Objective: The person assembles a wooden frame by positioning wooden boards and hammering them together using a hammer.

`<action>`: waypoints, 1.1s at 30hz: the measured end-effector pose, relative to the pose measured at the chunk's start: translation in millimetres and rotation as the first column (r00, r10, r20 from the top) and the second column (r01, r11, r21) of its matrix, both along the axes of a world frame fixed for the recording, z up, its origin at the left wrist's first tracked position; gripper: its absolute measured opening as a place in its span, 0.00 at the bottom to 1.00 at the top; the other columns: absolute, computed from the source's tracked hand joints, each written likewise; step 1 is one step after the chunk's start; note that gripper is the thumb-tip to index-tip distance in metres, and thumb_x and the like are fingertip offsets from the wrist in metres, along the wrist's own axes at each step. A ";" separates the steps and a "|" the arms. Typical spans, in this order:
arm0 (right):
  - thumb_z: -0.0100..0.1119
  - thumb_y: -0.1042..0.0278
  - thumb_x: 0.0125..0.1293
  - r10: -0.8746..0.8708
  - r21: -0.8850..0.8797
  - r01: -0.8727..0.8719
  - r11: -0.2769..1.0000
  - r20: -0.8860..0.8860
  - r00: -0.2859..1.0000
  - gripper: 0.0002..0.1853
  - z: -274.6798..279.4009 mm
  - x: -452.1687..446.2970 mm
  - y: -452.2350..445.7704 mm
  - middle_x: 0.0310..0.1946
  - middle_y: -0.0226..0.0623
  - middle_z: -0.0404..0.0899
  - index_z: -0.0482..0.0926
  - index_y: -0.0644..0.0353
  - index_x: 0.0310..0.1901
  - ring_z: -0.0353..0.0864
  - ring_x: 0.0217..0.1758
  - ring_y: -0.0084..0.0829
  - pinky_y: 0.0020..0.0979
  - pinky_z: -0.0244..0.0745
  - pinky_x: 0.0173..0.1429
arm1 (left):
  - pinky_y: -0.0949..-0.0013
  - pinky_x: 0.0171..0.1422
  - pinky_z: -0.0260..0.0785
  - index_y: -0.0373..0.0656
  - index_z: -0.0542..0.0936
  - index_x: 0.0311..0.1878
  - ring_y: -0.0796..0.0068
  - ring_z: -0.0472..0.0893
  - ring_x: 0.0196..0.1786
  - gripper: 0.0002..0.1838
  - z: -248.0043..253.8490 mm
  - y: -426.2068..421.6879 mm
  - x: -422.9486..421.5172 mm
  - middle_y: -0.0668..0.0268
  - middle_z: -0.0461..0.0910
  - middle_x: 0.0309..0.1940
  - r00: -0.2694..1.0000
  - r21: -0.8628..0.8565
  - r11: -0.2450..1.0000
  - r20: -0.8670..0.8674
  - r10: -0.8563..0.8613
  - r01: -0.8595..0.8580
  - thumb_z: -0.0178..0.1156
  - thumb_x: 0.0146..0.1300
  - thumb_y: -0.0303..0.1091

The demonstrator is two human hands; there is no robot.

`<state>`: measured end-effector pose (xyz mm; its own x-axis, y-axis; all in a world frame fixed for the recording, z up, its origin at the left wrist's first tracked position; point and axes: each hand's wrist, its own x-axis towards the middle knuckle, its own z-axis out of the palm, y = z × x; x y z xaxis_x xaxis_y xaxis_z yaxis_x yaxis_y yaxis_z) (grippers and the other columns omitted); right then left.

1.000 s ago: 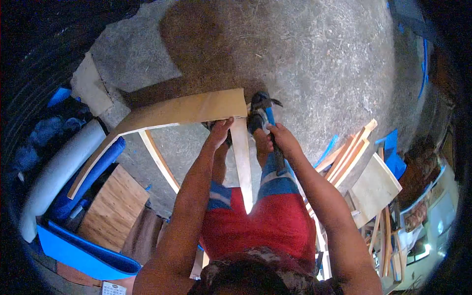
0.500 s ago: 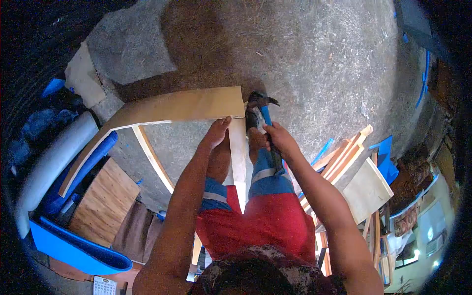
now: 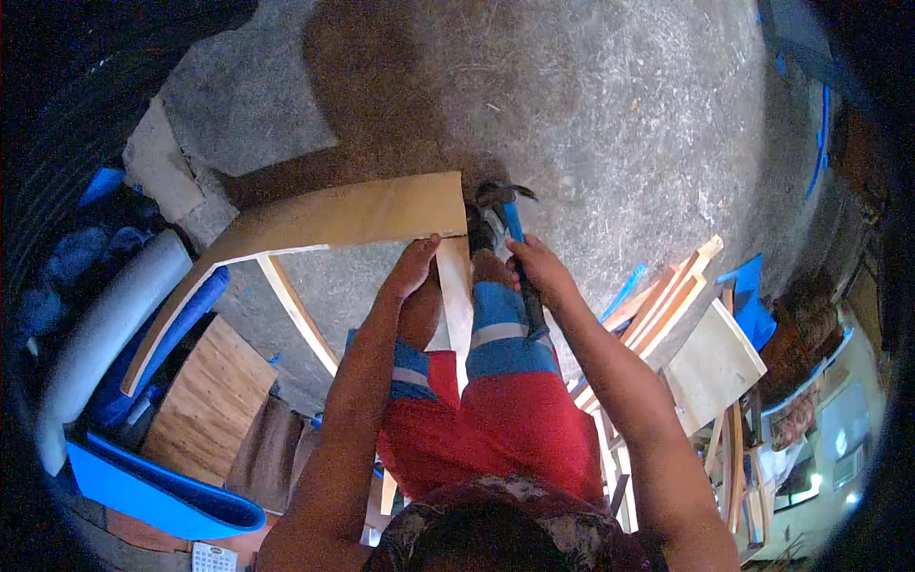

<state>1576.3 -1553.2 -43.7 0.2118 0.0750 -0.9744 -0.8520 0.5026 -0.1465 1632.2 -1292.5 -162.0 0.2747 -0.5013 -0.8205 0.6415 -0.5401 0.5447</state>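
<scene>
A curved wooden frame (image 3: pixel 334 212) with a plywood face stands over my left leg, its squared end near the middle of the head view. My left hand (image 3: pixel 414 270) grips the lower edge of that end, close to the corner where a light wooden strip (image 3: pixel 455 276) runs down between my legs. In my right hand (image 3: pixel 540 267) is a claw hammer (image 3: pixel 514 221) with a blue and black handle, its fingers wrapped round the grip. The dark hammer head is raised beside the frame's end, above my foot, apart from the wood.
Wooden strips (image 3: pixel 672 296) and a pale board (image 3: pixel 713 367) lean at the right. To the left are a plywood sheet (image 3: pixel 212 400), a blue curved piece (image 3: pixel 162 486) and a grey padded roll (image 3: pixel 114 343). Concrete floor (image 3: pixel 639 124) stretches ahead.
The view has shifted slightly, so the frame's end and my legs appear a little further left. Both hands keep their grips, and the hammer stays at nearly the same height.
</scene>
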 end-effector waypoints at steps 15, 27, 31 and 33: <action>0.52 0.53 0.69 0.229 -0.143 -0.230 0.963 -0.024 0.973 0.18 -19.3 -21.4 6.0 0.25 0.37 0.76 0.73 0.62 0.45 0.74 0.26 0.30 0.32 0.70 0.33 | 0.62 0.75 0.47 0.37 0.66 0.67 0.58 0.61 0.72 0.36 37.3 -19.6 32.9 0.54 0.68 0.66 0.993 0.033 0.993 0.036 -0.114 0.113 0.46 0.70 0.60; 0.52 0.50 0.67 0.341 -0.153 -0.350 0.924 -0.086 0.936 0.22 -27.6 -22.6 7.8 0.32 0.49 0.79 0.73 0.65 0.47 0.80 0.35 0.40 0.38 0.73 0.43 | 0.59 0.73 0.53 0.35 0.67 0.65 0.55 0.67 0.69 0.38 30.3 -19.8 24.6 0.51 0.69 0.65 0.989 0.019 0.993 0.091 -0.120 0.119 0.43 0.69 0.63; 0.51 0.49 0.67 0.416 -0.201 -0.418 0.886 -0.053 0.908 0.23 -29.5 -24.5 7.8 0.34 0.51 0.79 0.73 0.65 0.47 0.80 0.36 0.43 0.39 0.73 0.44 | 0.60 0.75 0.50 0.35 0.68 0.65 0.56 0.64 0.71 0.38 24.8 -17.6 24.1 0.51 0.69 0.65 0.976 0.011 0.991 0.170 -0.137 0.137 0.42 0.70 0.62; 0.51 0.48 0.67 0.437 -0.196 -0.441 0.876 -0.067 0.897 0.23 -24.3 -21.0 5.9 0.34 0.52 0.79 0.73 0.64 0.46 0.80 0.36 0.44 0.40 0.73 0.45 | 0.61 0.75 0.49 0.35 0.68 0.65 0.56 0.63 0.71 0.37 23.5 -17.7 20.5 0.51 0.69 0.65 0.977 0.017 0.986 0.134 -0.168 0.167 0.42 0.70 0.62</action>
